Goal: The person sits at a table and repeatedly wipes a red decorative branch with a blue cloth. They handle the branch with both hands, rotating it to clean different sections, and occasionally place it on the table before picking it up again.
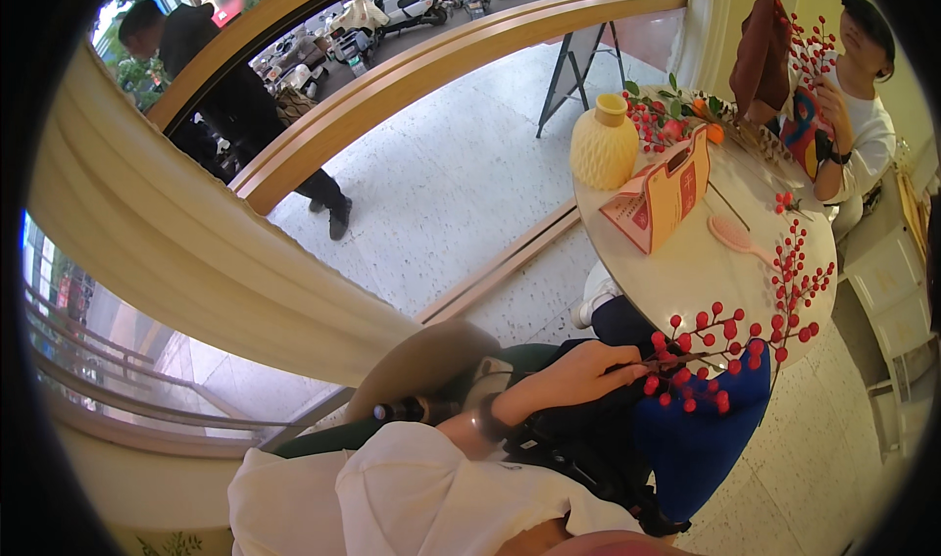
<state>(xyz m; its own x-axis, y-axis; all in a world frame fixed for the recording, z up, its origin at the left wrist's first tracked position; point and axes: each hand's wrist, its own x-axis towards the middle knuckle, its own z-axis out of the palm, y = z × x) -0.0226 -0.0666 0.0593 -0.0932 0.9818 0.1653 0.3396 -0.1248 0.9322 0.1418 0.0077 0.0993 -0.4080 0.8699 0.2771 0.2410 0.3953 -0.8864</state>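
My left hand (588, 372), with a band at its wrist, pinches the stem of a red-berry branch (691, 357) between thumb and fingers, above dark things on my lap. Further berry sprays (790, 277) rise beyond it, over the near right edge of the round table; whether they join the same branch I cannot tell. A blue fabric item (691, 446) lies under the berries. My right hand is out of view. On the table (662, 284) are a pink hairbrush (731, 234), a folded printed card carrier (662, 192), a yellow textured vase (604, 144) and a small berry sprig (786, 203).
Across the table a person (853, 108) in a white top and black cap holds another red-berry branch (812, 45). Leafy stems with orange fruit (713, 131) lie at the far edge. A window with a wooden frame (441, 56) and a cream curtain (184, 211) stand left.
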